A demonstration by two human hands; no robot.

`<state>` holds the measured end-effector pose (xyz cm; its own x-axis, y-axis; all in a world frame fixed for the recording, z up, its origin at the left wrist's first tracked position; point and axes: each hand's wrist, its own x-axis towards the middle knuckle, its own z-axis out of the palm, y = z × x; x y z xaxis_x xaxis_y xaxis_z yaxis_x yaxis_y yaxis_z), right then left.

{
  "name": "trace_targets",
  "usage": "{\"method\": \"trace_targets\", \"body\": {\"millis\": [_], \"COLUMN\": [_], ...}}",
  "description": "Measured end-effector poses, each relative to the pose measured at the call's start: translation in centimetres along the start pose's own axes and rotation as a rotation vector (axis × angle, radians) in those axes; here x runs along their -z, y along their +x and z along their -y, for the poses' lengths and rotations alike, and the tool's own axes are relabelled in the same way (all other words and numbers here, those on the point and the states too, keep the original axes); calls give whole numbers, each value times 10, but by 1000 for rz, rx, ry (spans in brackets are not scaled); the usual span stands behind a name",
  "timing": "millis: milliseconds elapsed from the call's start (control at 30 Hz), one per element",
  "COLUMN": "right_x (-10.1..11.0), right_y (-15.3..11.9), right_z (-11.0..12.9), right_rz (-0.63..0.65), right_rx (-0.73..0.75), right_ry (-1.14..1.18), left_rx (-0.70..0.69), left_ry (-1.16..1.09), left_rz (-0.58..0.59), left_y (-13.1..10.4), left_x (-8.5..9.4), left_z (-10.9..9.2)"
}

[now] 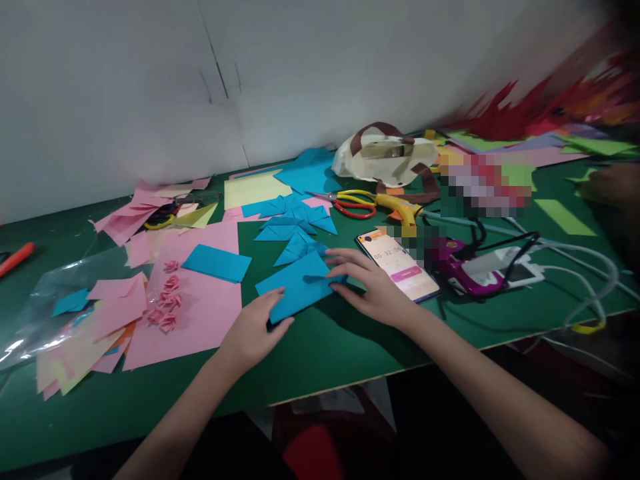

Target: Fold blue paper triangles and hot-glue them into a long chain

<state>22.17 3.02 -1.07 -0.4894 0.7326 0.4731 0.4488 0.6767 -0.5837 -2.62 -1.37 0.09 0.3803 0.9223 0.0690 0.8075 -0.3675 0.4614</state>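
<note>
A folded sheet of blue paper (295,290) lies tilted between my hands over the green table. My left hand (255,333) grips its left end, fingertips on top and thumb at the near edge. At the right end, my right hand (367,283) holds a corner, where a flap stands slightly raised. Just beyond are several folded blue paper pieces (300,220) in an overlapping pile. Another flat folded blue paper (217,262) rests to the left, partly on a large pink sheet (210,327).
Small pink paper roses (170,300) sit on the pink sheet. A phone (400,263) showing a timer lies right of my right hand. Behind it are scissors (355,203) and a yellow glue gun (400,208). A purple device (465,270) with cables and a cloth bag (385,160) stand farther right and back.
</note>
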Motion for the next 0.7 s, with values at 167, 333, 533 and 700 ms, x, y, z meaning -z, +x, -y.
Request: {"method": "trace_targets", "body": {"millis": [167, 333, 533, 700], "right_x": [3, -12, -13, -19], "right_y": [1, -3, -3, -1], "right_z": [12, 22, 25, 18], "right_rz": [102, 334, 327, 163], "right_rx": [240, 363, 93, -212], "right_ry": [-218, -211, -64, -48], "left_rx": [-341, -325, 67, 110], "left_ry": [244, 260, -52, 12], "left_rz": [-17, -25, -46, -157], "left_y": [-5, -11, -9, -5], "left_x": [-12, -14, -12, -17], "left_z": [-1, -15, -19, -15]}}
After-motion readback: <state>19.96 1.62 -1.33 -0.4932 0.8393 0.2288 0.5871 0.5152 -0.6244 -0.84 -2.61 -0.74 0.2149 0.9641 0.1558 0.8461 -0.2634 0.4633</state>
